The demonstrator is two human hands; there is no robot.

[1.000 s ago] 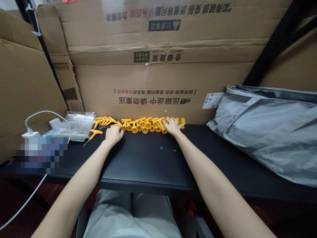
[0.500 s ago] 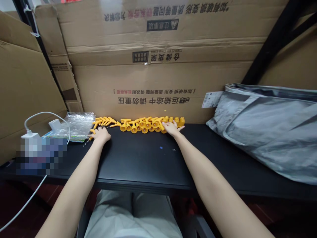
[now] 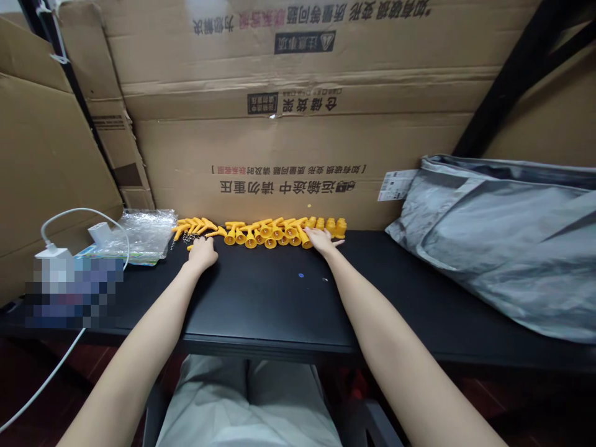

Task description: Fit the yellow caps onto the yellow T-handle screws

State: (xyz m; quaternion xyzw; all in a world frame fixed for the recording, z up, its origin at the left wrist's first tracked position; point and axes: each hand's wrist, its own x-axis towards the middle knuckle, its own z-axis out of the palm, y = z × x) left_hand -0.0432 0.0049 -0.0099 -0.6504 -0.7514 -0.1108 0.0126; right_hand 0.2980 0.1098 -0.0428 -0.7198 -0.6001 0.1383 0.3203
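My left hand (image 3: 203,253) has its fingers curled around a yellow-handled corkscrew (image 3: 189,248), of which only a bit of handle shows. More yellow corkscrews (image 3: 193,225) with wavy metal screws lie just behind it. My right hand (image 3: 321,241) rests at the right end of the row, fingers spread among the yellow pieces and one finger stretched to the right; its fingertips are partly hidden. Beside it stand several yellow caps (image 3: 341,226). Between my hands lies a row of yellow corkscrews with bell-shaped covers (image 3: 265,232), their open ends facing me.
A cardboard sheet (image 3: 288,143) rises behind the black table (image 3: 265,298). At the left are a clear plastic bag (image 3: 151,233), a white charger (image 3: 53,261) with a cable and a blurred object. A grey bag (image 3: 503,242) fills the right side. Small specks (image 3: 301,275) dot the tabletop.
My left hand has moved right with the corkscrew, away from the plastic bag, and its fingers are more curled. My right hand stays by the caps, with only a slight shift of its fingers.
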